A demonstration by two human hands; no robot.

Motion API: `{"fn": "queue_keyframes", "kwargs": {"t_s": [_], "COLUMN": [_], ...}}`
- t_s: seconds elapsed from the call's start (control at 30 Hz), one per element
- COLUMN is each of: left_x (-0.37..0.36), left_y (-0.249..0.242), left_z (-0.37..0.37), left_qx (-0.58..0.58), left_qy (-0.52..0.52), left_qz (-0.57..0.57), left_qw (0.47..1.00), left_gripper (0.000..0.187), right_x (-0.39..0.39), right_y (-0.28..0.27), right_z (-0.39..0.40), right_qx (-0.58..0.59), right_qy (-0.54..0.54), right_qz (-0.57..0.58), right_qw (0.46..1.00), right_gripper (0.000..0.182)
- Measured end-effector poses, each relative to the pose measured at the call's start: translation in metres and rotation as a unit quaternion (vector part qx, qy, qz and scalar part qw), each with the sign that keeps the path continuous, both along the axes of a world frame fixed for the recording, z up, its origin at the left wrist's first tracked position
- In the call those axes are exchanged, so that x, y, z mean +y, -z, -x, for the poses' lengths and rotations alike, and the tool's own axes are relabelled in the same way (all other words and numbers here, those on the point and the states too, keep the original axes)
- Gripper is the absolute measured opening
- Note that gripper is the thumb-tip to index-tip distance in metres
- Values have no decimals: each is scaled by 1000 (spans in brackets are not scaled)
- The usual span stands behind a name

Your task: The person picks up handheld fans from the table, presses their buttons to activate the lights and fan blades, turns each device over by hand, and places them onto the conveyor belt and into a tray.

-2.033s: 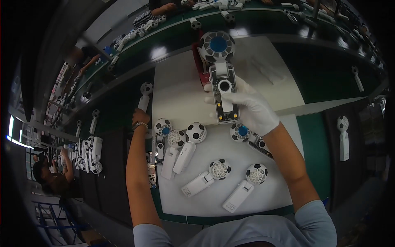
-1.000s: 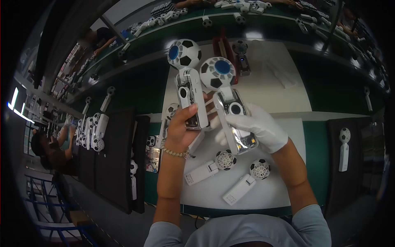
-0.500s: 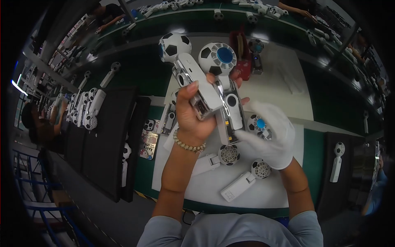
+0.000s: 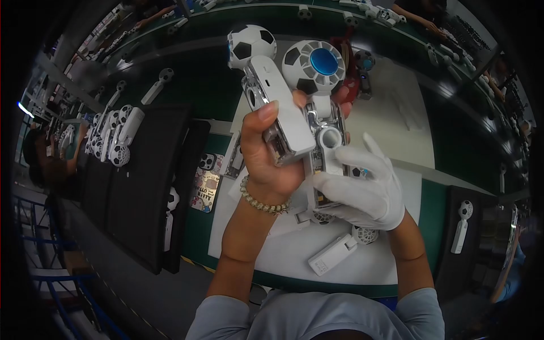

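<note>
My bare left hand (image 4: 271, 167) is closed around two handheld fans with football-patterned heads. The left fan (image 4: 285, 107) shows its smooth white back, with its ball head tipped away. Beside it, the other fan (image 4: 302, 71) faces me with a blue disc on its head and its handle open, showing chrome edging and a pale ring. My right hand (image 4: 371, 190), in a white glove, grips the lower end of that open handle. Its fingers lie over the inner parts, so what exactly they press is hidden.
On the white mat (image 4: 391, 255) lies another fan (image 4: 334, 255), others partly hidden. A phone in a decorated case (image 4: 205, 187) is at left. Several fans (image 4: 120, 136) sit on a black foam tray (image 4: 141, 192); one fan (image 4: 462, 226) lies at right. Co-workers work beyond.
My right hand has moved in from beside the open handle onto its lower end. Both held fans have shifted up and slightly right. The ring's dark centre now looks pale.
</note>
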State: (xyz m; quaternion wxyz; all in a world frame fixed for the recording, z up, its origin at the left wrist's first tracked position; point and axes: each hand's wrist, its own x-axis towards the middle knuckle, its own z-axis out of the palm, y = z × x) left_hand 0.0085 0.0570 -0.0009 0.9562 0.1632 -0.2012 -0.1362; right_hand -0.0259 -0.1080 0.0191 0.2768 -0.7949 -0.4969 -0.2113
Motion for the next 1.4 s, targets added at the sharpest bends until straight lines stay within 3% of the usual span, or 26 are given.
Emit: {"fn": "queue_keyframes", "kwargs": {"t_s": [0.17, 0.23, 0.47, 0.5, 0.53, 0.57, 0.6, 0.63, 0.7, 0.77, 0.83, 0.9, 0.93, 1.0, 1.03, 1.1, 1.13, 1.17, 1.2, 1.23, 1.27, 1.3, 1.33, 1.4], "left_x": [0, 1, 2, 4, 8, 10, 11, 12, 17, 35, 48, 63, 69, 78, 83, 92, 95, 99, 101, 99, 100, 103, 102, 101], "left_y": [-1, -1, -4, -3, -1, 0, 2, -4, -7, -12, -18, -21, -21, -27, -33, -43, -53, -58, -61, -61, -59, -59, -60, -69], "left_z": [-1, 1, 1, -1, -3, -6, -6, -7, -5, -1, 3, 6, 9, 25, 33, 54, 65, 75, 83, 93, 96, 99, 105, 112], "left_qx": [-8, -6, -15, -48, -80, -99, -76, -80, -55, 16, 31, 30, 29, 18, 1, 29, 10, -3, -17, 21, 2, -14, -23, 33], "left_qy": [-23, -2, -32, -38, -48, -64, -88, -102, -121, -185, -251, -393, -419, -515, -528, -469, -470, -395, -311, -211, -136, -59, -69, -94], "left_qz": [14, 15, 22, 2, -21, -46, -69, -86, -87, -200, -238, -381, -390, -413, -383, -363, -372, -318, -260, -159, -145, -132, -159, -203], "left_qw": [1000, 1000, 999, 998, 995, 992, 991, 988, 987, 962, 938, 837, 819, 751, 758, 804, 800, 862, 914, 964, 980, 989, 985, 974], "left_gripper": [39, 39, 39, 38, 38, 38, 38, 40, 39, 27, 17, 16, 28, 32, 31, 30, 26, 25, 25, 26, 29, 31, 46, 58], "right_x": [-5, 4, 1, 13, 24, 24, 24, 25, 40, 58, 72, 99, 101, 204, 258, 314, 329, 389, 288, 328, 333, 345, 348, 349], "right_y": [5, -1, 5, 14, 16, 7, 1, -1, 0, 9, 13, 21, 25, 2, -12, -25, -22, -1, 12, -4, -3, -19, -18, -13], "right_z": [8, 6, 8, 9, 9, 6, 1, -6, -14, -26, -48, -67, -71, -86, -92, -97, -85, 28, -53, -61, -67, -55, -57, -64], "right_qx": [5, -28, -54, 53, 159, 283, 483, 661, 683, 668, 668, 642, 641, 652, 657, 666, 671, 677, 682, 683, 683, 644, 644, 677], "right_qy": [-5, 69, 11, 85, 151, 84, 68, 48, -17, -79, -67, -17, -22, -27, -30, -32, -32, -29, -26, -24, -23, 52, 50, 21], "right_qz": [-12, -10, 15, -163, -332, -367, -328, -268, -263, -311, -245, -179, -180, -139, -120, -83, -65, -50, -36, -22, -7, 37, 30, -13], "right_qw": [1000, 997, 998, 982, 917, 882, 809, 699, 681, 671, 699, 745, 746, 745, 744, 740, 738, 734, 730, 730, 730, 763, 763, 735], "right_gripper": [32, 30, 28, 32, 36, 43, 42, 41, 34, 30, 28, 29, 29, 29, 30, 30, 30, 30, 30, 30, 30, 28, 28, 27]}}
